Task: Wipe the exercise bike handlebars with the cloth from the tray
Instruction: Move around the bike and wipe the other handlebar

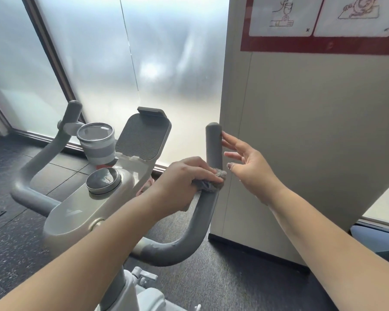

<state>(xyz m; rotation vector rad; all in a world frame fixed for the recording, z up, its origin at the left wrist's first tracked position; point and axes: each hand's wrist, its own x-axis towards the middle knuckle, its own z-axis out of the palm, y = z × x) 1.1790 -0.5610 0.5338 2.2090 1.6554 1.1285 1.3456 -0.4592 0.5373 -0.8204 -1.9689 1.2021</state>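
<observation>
We judge the wipe of the right handlebar [212, 198] in progress: pressure should stay even, with the cloth [211, 181] wrapped round the grip and drawn up to its tip. Our left hand [184, 182] grips the cloth, bunched against the bar. Our right hand [249, 167] hovers just beside, fingers spread, holding nothing.

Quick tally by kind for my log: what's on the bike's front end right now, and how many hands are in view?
Handlebar grips: 2, left and right
Cups: 1
Tablet holders: 1
Round dials: 1
Cloths: 1
Hands: 2, left and right
Total: 8
</observation>
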